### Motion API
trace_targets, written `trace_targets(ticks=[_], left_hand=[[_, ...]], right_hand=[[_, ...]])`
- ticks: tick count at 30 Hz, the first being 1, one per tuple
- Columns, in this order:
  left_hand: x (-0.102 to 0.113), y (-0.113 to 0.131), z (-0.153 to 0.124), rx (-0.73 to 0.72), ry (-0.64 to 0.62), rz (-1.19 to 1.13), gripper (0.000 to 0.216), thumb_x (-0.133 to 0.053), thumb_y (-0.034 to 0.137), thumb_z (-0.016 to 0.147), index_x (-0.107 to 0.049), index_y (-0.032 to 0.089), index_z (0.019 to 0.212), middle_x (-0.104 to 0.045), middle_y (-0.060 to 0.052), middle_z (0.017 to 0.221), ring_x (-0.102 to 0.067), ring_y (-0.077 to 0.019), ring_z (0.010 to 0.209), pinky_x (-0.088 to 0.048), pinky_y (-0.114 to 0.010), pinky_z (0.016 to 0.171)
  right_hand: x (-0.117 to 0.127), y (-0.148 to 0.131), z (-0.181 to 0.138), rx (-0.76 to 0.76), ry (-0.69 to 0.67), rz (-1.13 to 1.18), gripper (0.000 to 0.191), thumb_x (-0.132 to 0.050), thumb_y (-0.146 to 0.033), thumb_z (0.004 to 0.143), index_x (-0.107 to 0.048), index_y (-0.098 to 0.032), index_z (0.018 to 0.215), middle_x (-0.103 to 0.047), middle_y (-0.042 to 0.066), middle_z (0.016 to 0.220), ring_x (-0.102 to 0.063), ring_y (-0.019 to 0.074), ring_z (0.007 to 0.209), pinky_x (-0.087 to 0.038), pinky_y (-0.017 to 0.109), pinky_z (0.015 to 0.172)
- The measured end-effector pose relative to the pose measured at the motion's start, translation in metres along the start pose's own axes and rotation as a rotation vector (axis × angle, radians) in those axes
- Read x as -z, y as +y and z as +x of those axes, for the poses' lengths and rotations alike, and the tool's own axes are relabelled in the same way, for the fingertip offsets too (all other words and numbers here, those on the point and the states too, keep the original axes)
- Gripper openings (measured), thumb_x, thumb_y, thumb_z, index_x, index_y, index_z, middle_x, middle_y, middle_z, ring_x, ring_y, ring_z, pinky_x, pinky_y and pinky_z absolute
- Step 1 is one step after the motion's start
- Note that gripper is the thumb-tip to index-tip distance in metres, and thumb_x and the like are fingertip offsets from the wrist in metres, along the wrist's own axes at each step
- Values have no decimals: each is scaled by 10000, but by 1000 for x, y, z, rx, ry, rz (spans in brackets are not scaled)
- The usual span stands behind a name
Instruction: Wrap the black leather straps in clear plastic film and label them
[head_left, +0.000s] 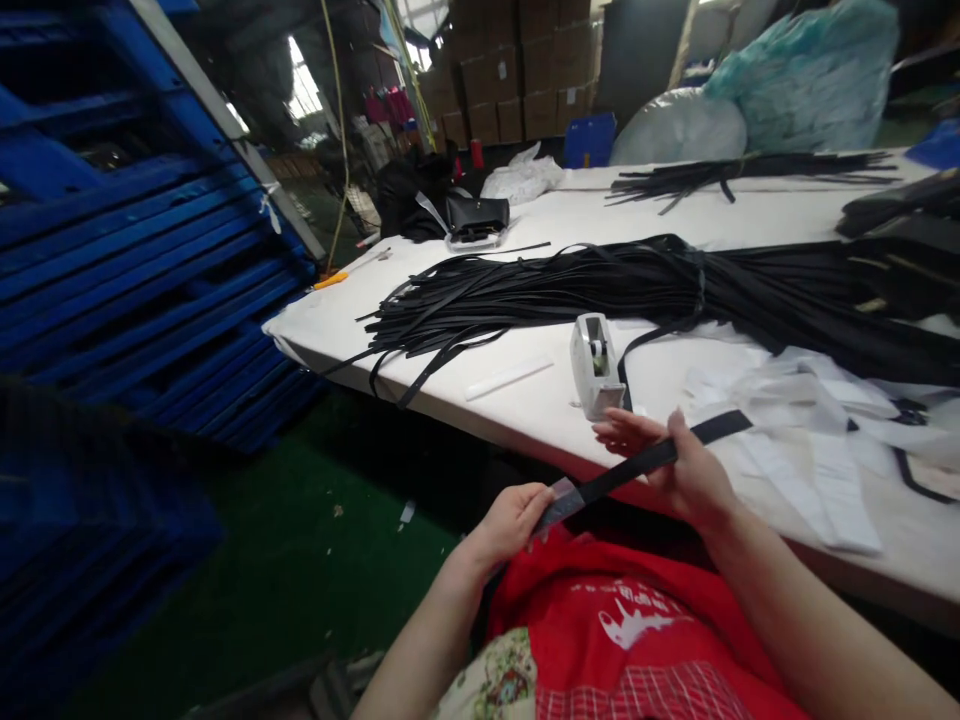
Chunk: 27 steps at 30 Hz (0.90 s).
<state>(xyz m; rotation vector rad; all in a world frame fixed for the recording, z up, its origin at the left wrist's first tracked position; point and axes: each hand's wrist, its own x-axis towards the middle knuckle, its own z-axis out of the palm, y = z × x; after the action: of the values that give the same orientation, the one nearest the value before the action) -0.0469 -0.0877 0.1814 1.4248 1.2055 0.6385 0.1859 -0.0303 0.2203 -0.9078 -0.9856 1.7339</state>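
My left hand (510, 525) pinches the near end of a black strap (637, 466), where a pale piece of tape (562, 497) wraps the tip. My right hand (679, 465) grips the same strap further along, with the thumb on top. The strap runs up and right onto the white table (540, 400). A white tape dispenser (595, 365) stands on the table just above my right hand. Both hands hover over my lap, in front of the table's near edge.
A large bundle of black straps (675, 290) lies across the table, with a smaller one (750, 170) behind. White paper strips (810, 440) lie at right. Blue pallets (127, 230) stand at left. Cardboard boxes (517, 70) and bags sit at the back.
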Motion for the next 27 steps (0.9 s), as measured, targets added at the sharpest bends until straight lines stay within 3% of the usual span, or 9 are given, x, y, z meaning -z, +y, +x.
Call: trace_targets(ticks=[4, 8, 11, 14, 16, 18, 20, 24, 27], left_hand=[[0, 5, 0, 10, -42, -145, 532, -421, 639, 917, -571, 153, 761, -570, 13, 595, -507, -97, 502, -376, -208, 502], [-18, 20, 14, -37, -53, -195, 537, -401, 646, 919, -564, 158, 767, -600, -4, 604, -538, -105, 481, -418, -223, 507], [-22, 25, 20, -110, 19, -53, 540, -382, 649, 921, -530, 174, 710, -544, 16, 562, -491, -98, 483, -392, -224, 502], [-14, 20, 16, -99, 67, 82, 535, -391, 632, 925, -492, 181, 655, -509, 29, 553, -459, -89, 497, -366, -216, 499], [-10, 15, 13, 5, 40, 60, 530, -378, 642, 925, -483, 190, 671, -502, 40, 527, -453, -88, 439, -334, -211, 439], [-12, 13, 13, 66, 8, 0, 532, -363, 658, 923, -484, 194, 692, -517, 39, 516, -473, -96, 398, -324, -210, 402], [-18, 17, 16, 27, 10, -33, 543, -343, 664, 926, -489, 193, 700, -546, 23, 536, -499, -103, 411, -352, -215, 417], [-21, 28, 16, -183, 133, 97, 573, -319, 652, 941, -537, 179, 702, -598, -25, 663, -539, -125, 597, -426, -237, 581], [-7, 23, 1, -126, 133, 185, 588, -332, 657, 937, -522, 177, 655, -528, 0, 609, -476, -114, 569, -367, -233, 550]], right_hand=[[15, -10, 4, 43, -91, -100, 705, -321, -735, 909, -715, -214, 1176, -724, 107, 1190, -595, 285, 1225, -337, 473, 1137], [-10, 16, -3, -70, -176, -176, 655, -350, -709, 922, -685, -240, 1231, -686, 85, 1269, -619, 276, 1186, -410, 470, 1086], [-21, 32, -6, -165, -238, -230, 593, -435, -662, 921, -662, -236, 1266, -707, 84, 1224, -685, 265, 1047, -482, 467, 1007], [-5, 25, 4, -115, -106, -113, 524, -492, -632, 907, -701, -240, 1184, -732, 79, 1169, -667, 264, 1096, -467, 458, 1023], [9, 17, 13, -37, 38, -39, 520, -489, -644, 899, -724, -237, 1121, -747, 83, 1129, -655, 263, 1127, -433, 460, 1057], [9, 14, 16, 7, 99, -35, 546, -473, -664, 896, -734, -227, 1094, -752, 91, 1112, -651, 264, 1133, -403, 465, 1083], [-5, 21, 11, -33, 40, -74, 558, -469, -669, 897, -735, -226, 1108, -737, 96, 1155, -639, 276, 1150, -398, 480, 1086], [-36, 33, -3, -75, -215, -57, 508, -547, -613, 887, -703, -241, 1197, -725, 89, 1183, -628, 291, 1164, -416, 493, 1068], [-23, 11, 2, 64, -214, 163, 429, -555, -521, 918, -683, -255, 1230, -734, 81, 1162, -645, 274, 1137, -408, 485, 1074]])
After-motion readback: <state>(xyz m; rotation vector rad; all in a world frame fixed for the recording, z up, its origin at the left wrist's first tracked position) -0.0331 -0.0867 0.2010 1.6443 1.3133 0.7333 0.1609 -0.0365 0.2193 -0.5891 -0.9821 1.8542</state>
